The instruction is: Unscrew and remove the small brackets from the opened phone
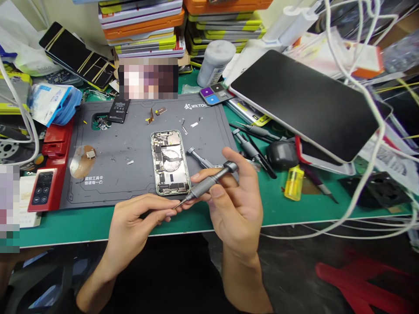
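An opened phone [170, 162] with bare internals lies upright on a grey work mat [131, 148]. Just in front of it, over the table's front edge, my right hand [237, 200] grips a grey precision screwdriver [209, 183], its tip pointing left and down. My left hand [139, 220] pinches its fingertips at the screwdriver's tip; what they hold, if anything, is too small to see. A second screwdriver [199, 158] lies on the mat right of the phone. A black battery [118, 109] and several small loose parts [157, 113] rest at the mat's far side.
A large dark tablet [304, 100] lies tilted at the right over several tools [252, 146]. A yellow bottle [293, 182], black case [282, 155], white cables [366, 131], stacked boxes [144, 26], a white canister [215, 61] and a red device [49, 170] crowd the green table [81, 222].
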`<state>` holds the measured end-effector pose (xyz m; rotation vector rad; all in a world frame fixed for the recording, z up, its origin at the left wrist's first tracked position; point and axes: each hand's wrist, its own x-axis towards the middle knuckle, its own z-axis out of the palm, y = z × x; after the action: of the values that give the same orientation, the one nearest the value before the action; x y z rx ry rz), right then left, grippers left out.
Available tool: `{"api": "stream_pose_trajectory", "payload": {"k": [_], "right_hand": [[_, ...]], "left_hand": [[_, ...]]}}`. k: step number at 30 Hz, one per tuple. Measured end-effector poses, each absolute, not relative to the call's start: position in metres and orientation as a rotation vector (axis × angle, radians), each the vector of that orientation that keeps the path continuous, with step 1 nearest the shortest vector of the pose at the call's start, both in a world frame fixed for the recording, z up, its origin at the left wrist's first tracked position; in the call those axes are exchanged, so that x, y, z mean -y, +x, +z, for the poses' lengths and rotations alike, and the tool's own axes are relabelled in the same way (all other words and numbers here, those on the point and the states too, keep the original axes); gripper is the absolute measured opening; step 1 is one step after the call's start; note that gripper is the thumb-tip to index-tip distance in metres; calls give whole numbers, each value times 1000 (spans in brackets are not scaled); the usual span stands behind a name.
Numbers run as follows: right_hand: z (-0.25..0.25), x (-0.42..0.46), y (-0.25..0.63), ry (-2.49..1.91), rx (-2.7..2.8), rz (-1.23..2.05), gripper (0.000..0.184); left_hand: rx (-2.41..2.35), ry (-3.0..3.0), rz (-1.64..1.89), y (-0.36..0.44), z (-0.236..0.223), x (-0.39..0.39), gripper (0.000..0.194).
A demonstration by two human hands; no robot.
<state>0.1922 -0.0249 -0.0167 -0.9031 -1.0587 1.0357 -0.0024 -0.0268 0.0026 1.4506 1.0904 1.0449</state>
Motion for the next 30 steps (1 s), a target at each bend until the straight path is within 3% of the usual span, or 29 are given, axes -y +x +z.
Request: {"api": "stream_pose_trajectory", "payload": {"k": [30], "right_hand": [[-24, 21, 194, -799, 1141, 963, 52]], "left_hand": [[-1062, 1551, 1059, -4, 3, 26, 16]]}}
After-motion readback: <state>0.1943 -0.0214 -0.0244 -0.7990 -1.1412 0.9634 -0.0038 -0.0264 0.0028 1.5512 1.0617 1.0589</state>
